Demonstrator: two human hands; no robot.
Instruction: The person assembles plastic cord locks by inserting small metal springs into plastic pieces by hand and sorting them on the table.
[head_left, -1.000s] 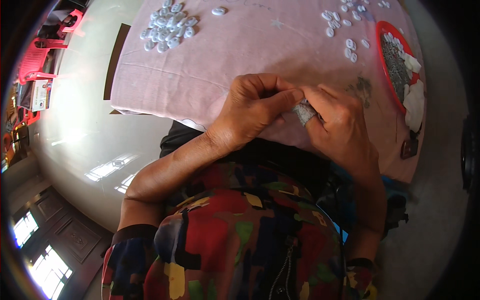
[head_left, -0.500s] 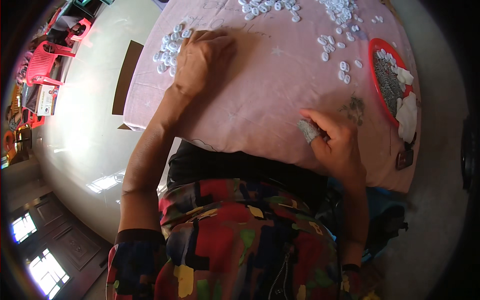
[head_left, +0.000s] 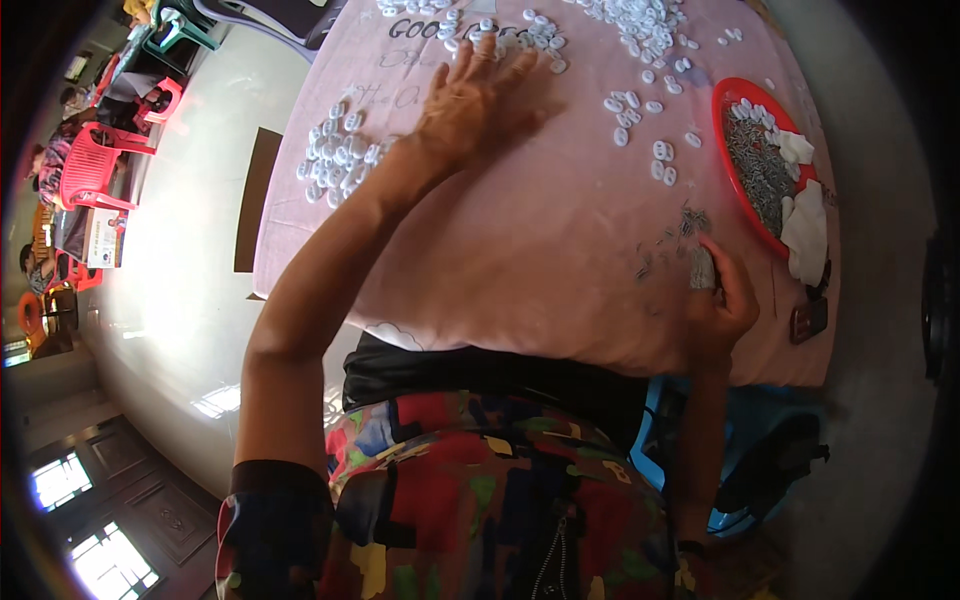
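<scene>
My left hand reaches to the far side of the pink-covered table with its fingers spread, over the near edge of a pile of small white oval plastic pieces. Under its wrist lies another cluster of these white pieces, on the left. My right hand is low at the right, its curled index finger and a digit wrapped in grey close together beside a scatter of small thin metal pins. Whether a pin sits between those fingertips is too small to make out.
A red tray at the right holds many metal pins, some white pieces and white cloth. Near it lies a small dark device. More white pieces are heaped at the far edge. A blue chair stands below the table.
My left hand has left the left cluster and moved right and farther away, its fingers spreading. My right hand has moved right to the pins, its fingers drawing together. The view has shifted slightly.
</scene>
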